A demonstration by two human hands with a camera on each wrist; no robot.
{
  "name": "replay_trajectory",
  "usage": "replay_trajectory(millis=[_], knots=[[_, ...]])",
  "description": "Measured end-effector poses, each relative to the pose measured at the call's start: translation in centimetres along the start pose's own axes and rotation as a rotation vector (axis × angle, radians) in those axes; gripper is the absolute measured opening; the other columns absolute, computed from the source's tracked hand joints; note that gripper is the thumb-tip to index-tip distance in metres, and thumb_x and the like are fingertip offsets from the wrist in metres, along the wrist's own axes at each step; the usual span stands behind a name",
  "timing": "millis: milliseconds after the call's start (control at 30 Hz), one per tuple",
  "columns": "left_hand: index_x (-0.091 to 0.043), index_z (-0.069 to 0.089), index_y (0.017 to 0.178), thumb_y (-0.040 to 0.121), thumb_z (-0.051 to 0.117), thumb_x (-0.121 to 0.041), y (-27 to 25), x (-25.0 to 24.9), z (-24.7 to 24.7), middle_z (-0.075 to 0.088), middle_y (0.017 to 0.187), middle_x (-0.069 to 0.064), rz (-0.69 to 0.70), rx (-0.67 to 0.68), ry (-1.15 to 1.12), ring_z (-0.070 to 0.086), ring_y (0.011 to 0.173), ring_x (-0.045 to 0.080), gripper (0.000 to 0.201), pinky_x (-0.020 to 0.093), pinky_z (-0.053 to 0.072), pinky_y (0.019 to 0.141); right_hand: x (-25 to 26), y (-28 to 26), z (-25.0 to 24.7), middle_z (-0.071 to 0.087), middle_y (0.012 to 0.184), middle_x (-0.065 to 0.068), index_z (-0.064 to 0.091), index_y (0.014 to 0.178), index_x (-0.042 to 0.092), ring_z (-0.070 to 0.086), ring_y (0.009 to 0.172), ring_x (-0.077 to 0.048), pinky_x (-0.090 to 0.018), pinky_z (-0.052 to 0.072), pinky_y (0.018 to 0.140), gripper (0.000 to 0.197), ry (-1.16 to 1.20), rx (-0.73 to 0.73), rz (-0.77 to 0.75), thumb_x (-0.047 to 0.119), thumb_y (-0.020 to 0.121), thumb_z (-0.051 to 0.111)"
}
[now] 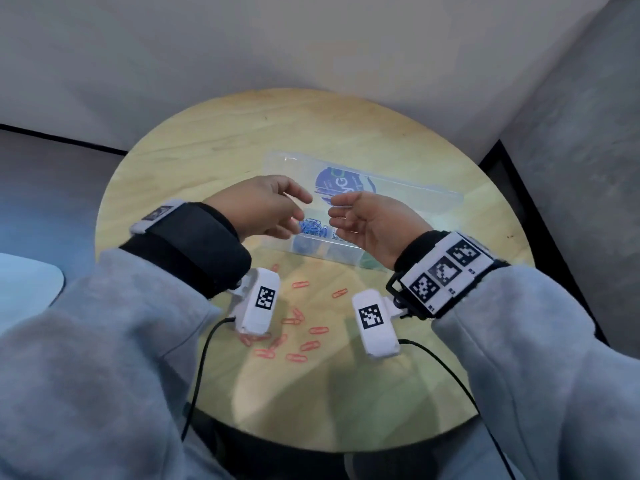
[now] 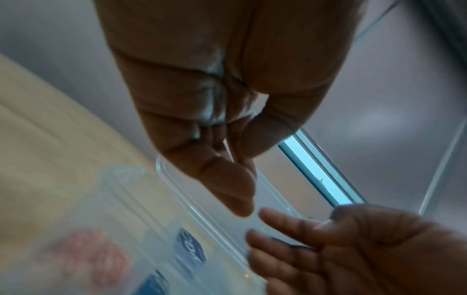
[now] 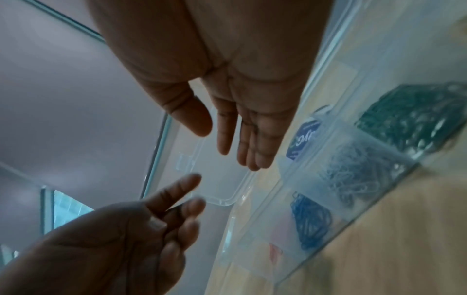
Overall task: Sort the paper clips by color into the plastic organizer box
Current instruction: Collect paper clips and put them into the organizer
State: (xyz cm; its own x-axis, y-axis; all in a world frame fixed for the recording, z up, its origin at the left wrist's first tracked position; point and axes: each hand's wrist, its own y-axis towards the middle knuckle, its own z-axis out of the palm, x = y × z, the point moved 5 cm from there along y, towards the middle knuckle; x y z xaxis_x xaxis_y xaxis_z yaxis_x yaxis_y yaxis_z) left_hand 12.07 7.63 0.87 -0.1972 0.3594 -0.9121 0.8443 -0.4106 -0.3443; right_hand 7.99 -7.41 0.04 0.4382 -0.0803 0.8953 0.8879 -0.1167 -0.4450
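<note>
A clear plastic organizer box [image 1: 420,206] lies open on the round wooden table [image 1: 207,150], its lid [image 3: 217,179] folded back. Its compartments hold blue clips [image 1: 313,228], pale silvery clips [image 3: 353,173] and green clips [image 3: 414,119]. Several red paper clips [image 1: 298,327] are scattered on the table in front of the box. My left hand [image 1: 301,213] and right hand [image 1: 334,213] hover just above the box, fingertips facing each other a short gap apart. Both have relaxed fingers and hold nothing. The right hand [image 3: 225,147] shows a bare palm, and so does the left hand [image 2: 242,179].
Grey walls close in behind and to the right of the table. A pale rounded surface [image 1: 31,282] sits off the table's left side. Black cables [image 1: 197,375] trail from both wrist cameras over the near table edge.
</note>
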Motion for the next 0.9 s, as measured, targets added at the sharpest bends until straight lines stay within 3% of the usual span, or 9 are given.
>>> replay_trajectory(millis=[100, 200, 300, 400, 500, 567, 767, 900], knots=[[-0.019, 0.063, 0.089, 0.087, 0.049, -0.008, -1.1, 1.1, -0.9, 0.062, 0.079, 0.004, -0.047, -0.025, 0.465, 0.057, 0.066, 0.017, 0.018, 0.022, 0.047, 0.059, -0.1, -1.1, -0.9, 0.058, 0.082, -0.004, 0.057, 0.083, 0.014, 0.056, 0.072, -0.015, -0.027, 0.047, 0.068, 0.026, -0.168, 0.028, -0.072, -0.004, 0.091, 0.039], [-0.016, 0.067, 0.094, 0.082, 0.055, -0.017, -2.0, 2.8, -1.3, 0.061, 0.074, -0.002, -0.123, -0.062, 0.824, 0.055, 0.073, 0.018, 0.017, 0.024, 0.041, 0.067, -1.5, -2.1, -1.9, 0.061, 0.081, 0.000, 0.059, 0.081, 0.021, 0.057, 0.071, -0.015, -0.026, 0.047, 0.063, 0.023, -0.521, 0.026, -0.115, 0.003, 0.090, 0.045], [-0.016, 0.067, 0.103, 0.083, 0.059, -0.024, -2.1, 4.5, -0.3, 0.063, 0.094, 0.001, -0.194, -0.033, 1.019, 0.054, 0.083, 0.019, 0.022, 0.024, 0.039, 0.069, -3.8, -2.7, -2.4, 0.061, 0.079, 0.005, 0.058, 0.080, 0.026, 0.057, 0.074, -0.012, -0.024, 0.047, 0.067, 0.018, -0.877, 0.060, -0.071, 0.012, 0.089, 0.051], [-0.013, 0.064, 0.106, 0.086, 0.056, -0.025, -1.6, 5.6, 0.6, 0.064, 0.101, 0.005, -0.215, -0.023, 1.082, 0.053, 0.083, 0.022, 0.025, 0.025, 0.038, 0.067, -6.1, -2.8, -2.2, 0.058, 0.088, 0.009, 0.060, 0.088, 0.028, 0.055, 0.080, -0.009, -0.023, 0.046, 0.074, 0.013, -1.149, 0.086, -0.017, 0.017, 0.085, 0.054], [-0.013, 0.062, 0.105, 0.086, 0.055, -0.024, -1.0, 5.7, 1.4, 0.064, 0.101, 0.006, -0.179, -0.030, 1.113, 0.053, 0.084, 0.023, 0.023, 0.024, 0.036, 0.066, -6.8, -2.4, -1.8, 0.054, 0.101, 0.010, 0.058, 0.100, 0.032, 0.055, 0.093, -0.011, -0.024, 0.046, 0.078, 0.024, -1.249, 0.042, -0.047, 0.016, 0.082, 0.055], [-0.016, 0.061, 0.104, 0.084, 0.055, -0.022, -0.6, 5.7, 1.8, 0.065, 0.103, 0.005, -0.166, -0.038, 1.111, 0.056, 0.087, 0.023, 0.022, 0.025, 0.038, 0.067, -7.0, -2.0, -1.1, 0.051, 0.107, 0.007, 0.057, 0.108, 0.028, 0.052, 0.099, -0.015, -0.026, 0.047, 0.085, 0.031, -1.346, 0.086, -0.084, 0.011, 0.082, 0.055], [-0.016, 0.062, 0.102, 0.083, 0.056, -0.018, 0.0, 6.2, 2.6, 0.067, 0.103, 0.004, -0.198, 0.016, 1.107, 0.063, 0.096, 0.023, 0.020, 0.023, 0.039, 0.066, -7.5, -1.0, -0.1, 0.050, 0.097, 0.002, 0.051, 0.088, 0.022, 0.053, 0.090, -0.020, -0.030, 0.047, 0.078, 0.014, -1.468, 0.133, -0.170, 0.008, 0.084, 0.051], [-0.014, 0.066, 0.101, 0.082, 0.057, -0.016, 0.0, 6.3, 2.6, 0.069, 0.103, 0.005, -0.222, 0.030, 1.084, 0.065, 0.097, 0.023, 0.021, 0.022, 0.041, 0.067, -7.5, -1.3, 0.0, 0.054, 0.108, -0.003, 0.053, 0.093, 0.019, 0.052, 0.090, -0.022, -0.030, 0.044, 0.077, 0.007, -1.477, 0.134, -0.183, 0.017, 0.090, 0.046]])
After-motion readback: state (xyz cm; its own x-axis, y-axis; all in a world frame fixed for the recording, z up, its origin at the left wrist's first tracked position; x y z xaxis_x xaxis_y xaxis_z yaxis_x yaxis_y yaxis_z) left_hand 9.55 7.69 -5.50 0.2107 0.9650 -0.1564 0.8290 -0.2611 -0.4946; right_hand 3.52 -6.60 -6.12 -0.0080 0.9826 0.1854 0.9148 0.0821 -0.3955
